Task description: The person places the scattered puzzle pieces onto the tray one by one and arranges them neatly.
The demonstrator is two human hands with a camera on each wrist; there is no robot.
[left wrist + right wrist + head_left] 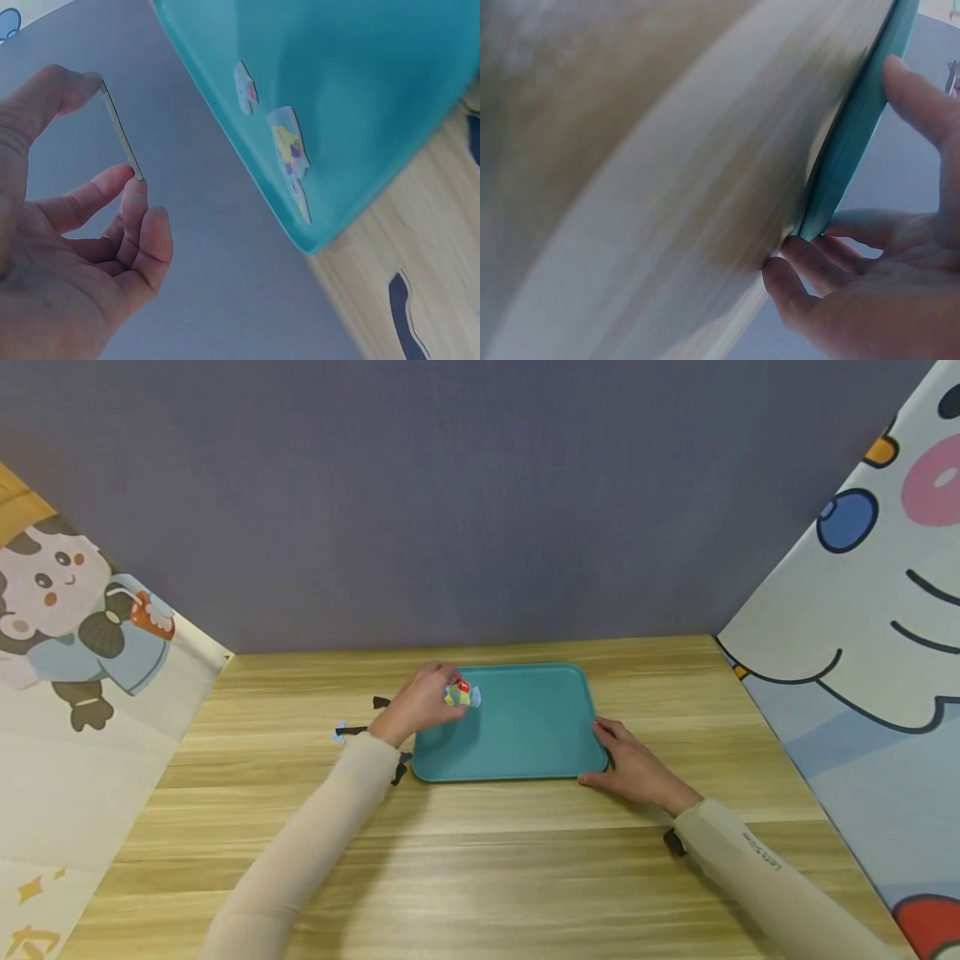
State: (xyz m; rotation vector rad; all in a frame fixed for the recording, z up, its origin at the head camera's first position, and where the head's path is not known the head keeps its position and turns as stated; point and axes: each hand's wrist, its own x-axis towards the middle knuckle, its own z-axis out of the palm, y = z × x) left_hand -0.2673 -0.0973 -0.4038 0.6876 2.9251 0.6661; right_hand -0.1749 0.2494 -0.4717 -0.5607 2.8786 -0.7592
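Observation:
Over the left end of a teal tray [525,727], my left hand [427,700] pinches a thin flat puzzle piece [121,131] between thumb and fingertips. The left wrist view catches this piece edge-on. Printed puzzle pieces lie in the tray close by, a small pale one [245,88] and a longer one with yellow and purple [288,142]. At the tray's near right corner, my right hand [633,767] grips the rim, thumb at the front edge and fingers along the right side.
Left of the tray, several dark cut-out pieces [381,702] lie on the wooden table [480,860], partly hidden by the left wrist. A light-blue piece [340,732] is among them. A grey panel [480,510] stands behind the table, with printed cartoon panels on both sides.

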